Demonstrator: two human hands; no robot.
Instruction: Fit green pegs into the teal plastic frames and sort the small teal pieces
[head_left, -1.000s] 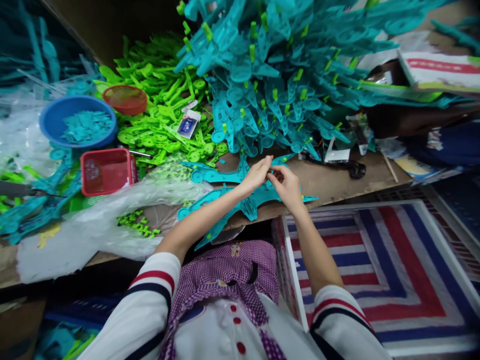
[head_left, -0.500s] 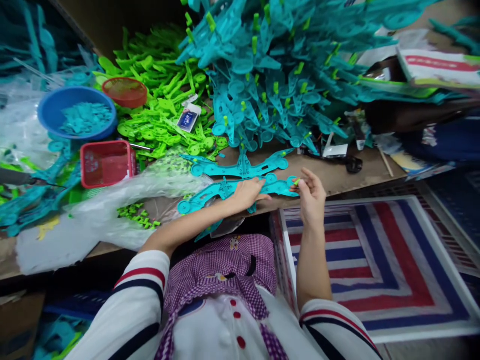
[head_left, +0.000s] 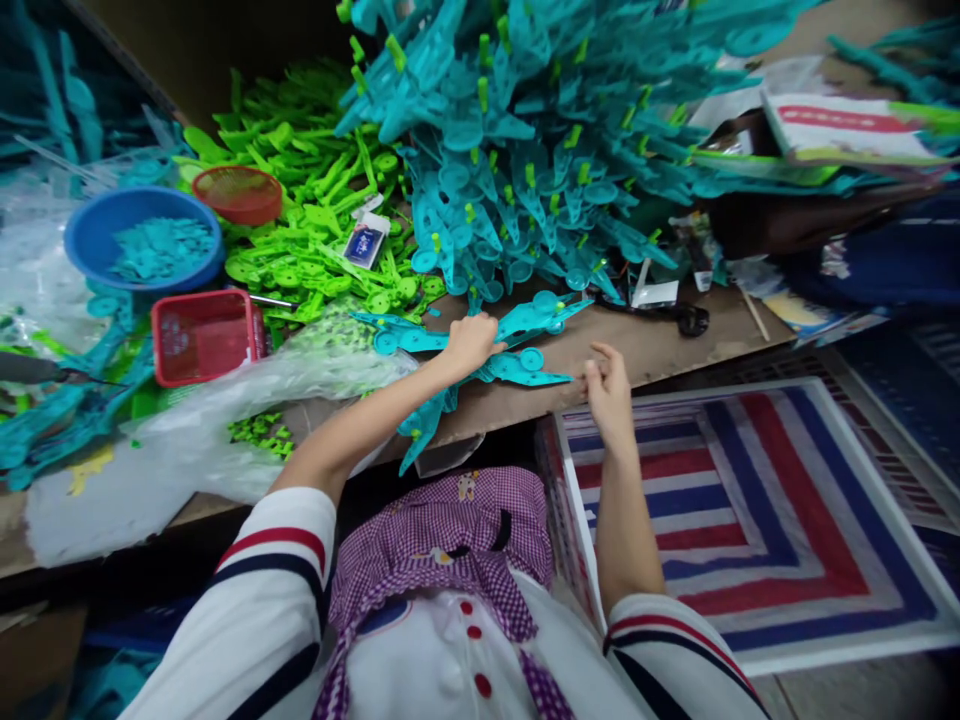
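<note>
My left hand (head_left: 472,343) is closed round the middle of a teal plastic hanger piece (head_left: 525,366), which is tilted above the front edge of the table. One end of the piece hangs down to the left, past the edge. Another teal hanger piece (head_left: 544,315) lies just behind it, partly covered by my hand. My right hand (head_left: 609,392) is just right of the held piece's pointed tip, apart from it. Its thumb and fingers are curled together, with the index finger raised; anything between them is too small to make out.
A tall heap of teal hanger pieces with green tips (head_left: 525,180) rises behind. Left of it lie bright green pieces (head_left: 315,240), a blue bowl (head_left: 86,250) and a red basket (head_left: 171,370). Small green clips (head_left: 262,432) lie near the front edge. A striped panel (head_left: 787,600) stands lower right.
My left hand has gone from lying flat on the hanger piece to gripping it, and the piece has turned. My right hand has drawn off its tip, where a green clip showed.
</note>
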